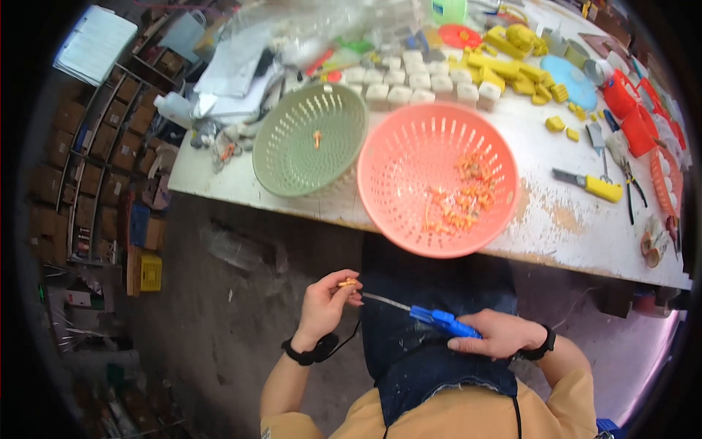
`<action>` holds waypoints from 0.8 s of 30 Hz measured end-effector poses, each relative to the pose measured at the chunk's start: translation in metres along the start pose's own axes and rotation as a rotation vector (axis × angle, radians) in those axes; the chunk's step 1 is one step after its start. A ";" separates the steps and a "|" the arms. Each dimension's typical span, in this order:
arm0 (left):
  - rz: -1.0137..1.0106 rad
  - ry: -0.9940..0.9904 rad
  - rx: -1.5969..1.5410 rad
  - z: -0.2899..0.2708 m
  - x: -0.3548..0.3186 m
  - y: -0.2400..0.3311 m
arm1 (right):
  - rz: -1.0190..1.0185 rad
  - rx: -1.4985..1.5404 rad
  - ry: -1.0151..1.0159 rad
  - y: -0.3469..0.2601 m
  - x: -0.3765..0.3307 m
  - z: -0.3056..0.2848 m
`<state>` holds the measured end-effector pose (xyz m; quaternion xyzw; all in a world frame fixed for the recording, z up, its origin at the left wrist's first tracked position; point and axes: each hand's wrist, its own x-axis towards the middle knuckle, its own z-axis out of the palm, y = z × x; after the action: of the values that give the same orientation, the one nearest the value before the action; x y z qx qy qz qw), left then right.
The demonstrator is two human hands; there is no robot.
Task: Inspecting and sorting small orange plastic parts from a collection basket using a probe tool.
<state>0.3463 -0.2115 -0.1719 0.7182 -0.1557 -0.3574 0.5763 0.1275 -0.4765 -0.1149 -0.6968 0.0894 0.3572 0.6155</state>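
Observation:
Between the thumb and fingers of my left hand [322, 307] is a small orange piece [346, 283]. My right hand [497, 334] is wrapped round the handle of a blue utility knife [442, 319]. Its thin blade reaches out long to the left, with the tip close to my left fingertips. Both hands are above my lap, in front of the table edge. Beyond them, a pink plastic colander [398, 164] holds many small orange pieces along its right and lower side. To its left, a tilted green colander [281, 157] has a single orange piece [317, 139] in it.
Both colanders sit at the front edge of a white worktable [227, 179]. Rows of white blocks [418, 80] and yellow parts [512, 69] lie behind them. At right are a yellow utility knife [601, 188], pliers [624, 164] and red containers [638, 130]. Shelves with boxes [88, 183] stand at left.

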 end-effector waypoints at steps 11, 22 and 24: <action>0.162 0.108 0.525 -0.031 0.135 0.165 | 0.067 0.149 0.054 0.022 -0.009 0.024; 0.729 -0.392 0.997 0.074 0.114 0.180 | 0.028 0.168 0.096 0.031 -0.008 0.019; 0.682 -0.453 1.079 0.090 0.122 0.162 | 0.018 0.145 0.090 0.031 -0.006 0.020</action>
<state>0.3988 -0.4001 -0.0678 0.7234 -0.6472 -0.1694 0.1708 0.0975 -0.4675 -0.1354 -0.6648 0.1490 0.3237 0.6565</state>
